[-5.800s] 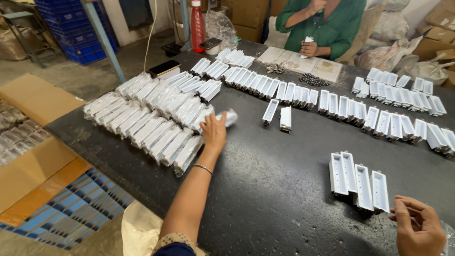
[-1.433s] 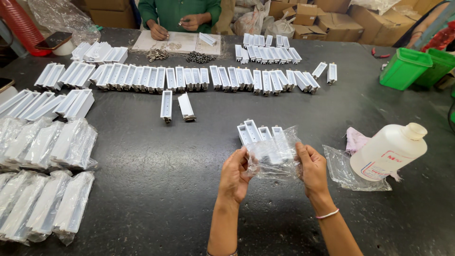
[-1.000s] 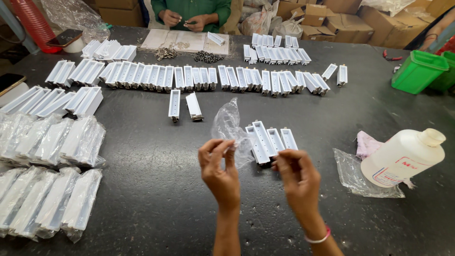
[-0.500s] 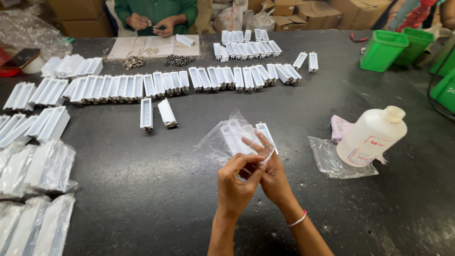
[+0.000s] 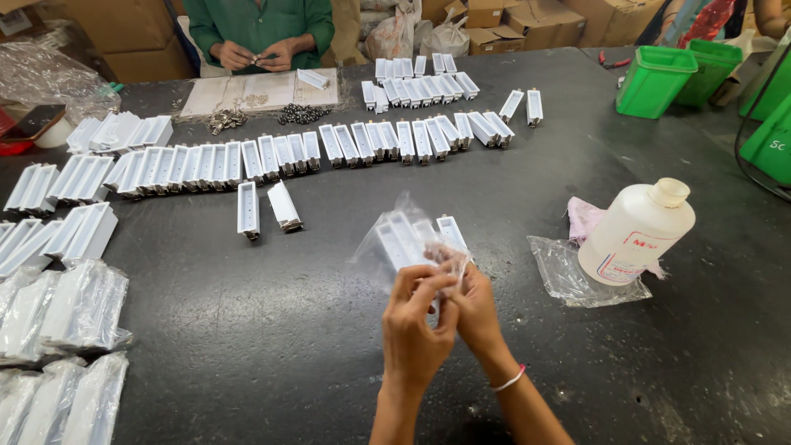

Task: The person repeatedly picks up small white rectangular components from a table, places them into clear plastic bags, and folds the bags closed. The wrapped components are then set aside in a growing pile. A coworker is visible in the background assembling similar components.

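My left hand [image 5: 414, 320] and my right hand [image 5: 470, 302] are pressed together at the near middle of the dark table [image 5: 329, 346]. Both pinch the mouth of a clear plastic bag [image 5: 394, 241] that lies over a small group of white channel-shaped metal pieces [image 5: 451, 231]. The bag covers most of the group; one piece sticks out at its right side. My right wrist wears a thin white bangle.
Long rows of the same white pieces [image 5: 272, 155] cross the table's far half, with two loose ones [image 5: 265, 208]. Bagged sets [image 5: 58, 346] pile at the near left. A white plastic bottle [image 5: 636, 232] stands right. Green bins [image 5: 664, 78] sit far right. A person in green [image 5: 259, 29] works opposite.
My hands picked the bag up off the pieces, opened it in the air, then brought it down over them. They now sit closer together at the bag's mouth.
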A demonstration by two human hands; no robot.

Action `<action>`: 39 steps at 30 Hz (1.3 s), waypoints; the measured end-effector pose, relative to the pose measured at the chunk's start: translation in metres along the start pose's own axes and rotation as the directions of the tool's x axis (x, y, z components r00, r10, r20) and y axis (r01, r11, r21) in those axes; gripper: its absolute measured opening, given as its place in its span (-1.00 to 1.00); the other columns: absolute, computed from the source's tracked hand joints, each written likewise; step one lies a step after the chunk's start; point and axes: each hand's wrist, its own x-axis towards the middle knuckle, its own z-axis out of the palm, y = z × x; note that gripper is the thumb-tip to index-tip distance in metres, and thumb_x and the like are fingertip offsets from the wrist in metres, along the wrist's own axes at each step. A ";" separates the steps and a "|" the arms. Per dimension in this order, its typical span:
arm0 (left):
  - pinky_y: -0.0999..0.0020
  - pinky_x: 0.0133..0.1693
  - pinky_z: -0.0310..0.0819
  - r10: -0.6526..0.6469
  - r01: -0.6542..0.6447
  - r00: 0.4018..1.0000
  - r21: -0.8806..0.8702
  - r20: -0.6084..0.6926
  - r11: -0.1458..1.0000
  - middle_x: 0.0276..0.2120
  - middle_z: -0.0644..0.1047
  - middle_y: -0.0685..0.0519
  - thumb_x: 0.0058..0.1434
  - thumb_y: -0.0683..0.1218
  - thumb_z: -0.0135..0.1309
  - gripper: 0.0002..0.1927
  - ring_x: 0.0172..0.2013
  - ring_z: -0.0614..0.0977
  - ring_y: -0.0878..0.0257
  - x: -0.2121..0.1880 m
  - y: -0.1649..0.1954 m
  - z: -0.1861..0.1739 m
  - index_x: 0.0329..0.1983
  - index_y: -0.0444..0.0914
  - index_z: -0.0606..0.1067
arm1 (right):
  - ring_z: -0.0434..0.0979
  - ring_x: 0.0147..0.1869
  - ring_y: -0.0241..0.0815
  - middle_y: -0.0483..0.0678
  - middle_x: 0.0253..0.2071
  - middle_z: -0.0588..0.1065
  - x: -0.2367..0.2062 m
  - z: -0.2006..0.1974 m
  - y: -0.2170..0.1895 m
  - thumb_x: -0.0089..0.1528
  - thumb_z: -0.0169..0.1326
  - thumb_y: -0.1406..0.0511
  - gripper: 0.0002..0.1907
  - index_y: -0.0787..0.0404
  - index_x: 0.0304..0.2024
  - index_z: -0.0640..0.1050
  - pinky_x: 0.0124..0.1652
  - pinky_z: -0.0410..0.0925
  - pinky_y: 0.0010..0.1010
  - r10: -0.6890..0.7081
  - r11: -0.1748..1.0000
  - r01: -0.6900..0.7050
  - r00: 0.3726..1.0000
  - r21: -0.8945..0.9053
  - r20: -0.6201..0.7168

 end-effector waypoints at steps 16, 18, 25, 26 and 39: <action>0.47 -0.29 0.68 -0.003 0.026 0.981 -0.115 0.196 0.993 -0.32 0.60 0.07 0.06 -0.28 0.18 -0.79 -0.38 0.70 0.31 -0.006 0.010 0.010 -0.21 -0.26 0.60 | 0.44 0.43 -0.10 0.16 0.46 0.26 0.017 -0.026 -0.002 0.26 0.17 0.36 -0.36 0.27 0.36 0.28 0.19 0.38 -0.35 0.111 0.921 -0.137 0.990 0.364 0.092; 0.47 -0.31 0.66 0.057 -0.034 0.965 -0.095 0.257 0.995 -0.34 0.59 0.08 0.07 -0.25 0.21 -0.82 -0.39 0.68 0.32 -0.007 0.013 0.013 -0.22 -0.25 0.60 | 0.44 0.40 -0.06 0.15 0.48 0.20 0.019 -0.026 -0.004 0.22 0.21 0.28 -0.22 0.13 0.43 0.18 0.12 0.45 -0.32 0.079 0.976 -0.095 0.993 0.196 0.090; 0.39 -0.36 0.57 0.163 -0.102 0.920 -0.184 0.356 0.978 -0.38 0.57 0.06 0.04 -0.21 0.25 -0.79 -0.42 0.63 0.31 -0.014 0.023 0.007 -0.22 -0.28 0.60 | 0.61 0.04 0.03 0.10 0.42 0.24 0.010 -0.025 -0.006 0.03 0.29 -0.03 0.18 -0.08 0.52 -0.11 -0.23 0.60 -0.29 0.019 0.945 0.004 0.998 -0.327 0.066; 0.39 -0.36 0.57 0.173 -0.088 0.912 -0.233 0.372 0.968 -0.37 0.57 0.06 0.05 -0.21 0.24 -0.78 -0.42 0.62 0.32 -0.014 0.021 0.006 -0.19 -0.28 0.60 | 0.64 -0.02 0.00 0.09 0.41 0.26 0.010 -0.024 -0.007 0.02 0.28 -0.08 0.21 -0.09 0.52 -0.13 -0.31 0.60 -0.29 0.036 0.940 -0.013 0.997 -0.340 0.062; 0.36 -0.37 0.54 -0.651 0.652 0.758 0.067 -0.038 0.756 -0.32 0.61 0.09 0.10 0.16 0.32 -0.53 -0.38 0.60 0.36 0.008 -0.052 -0.047 -0.09 -0.22 0.54 | 0.62 -0.21 -0.08 0.12 0.30 0.39 0.004 0.003 -0.043 -0.03 0.22 0.42 0.26 -0.17 0.51 -0.25 -0.35 0.59 -0.31 0.344 0.938 -0.315 0.899 -0.145 0.269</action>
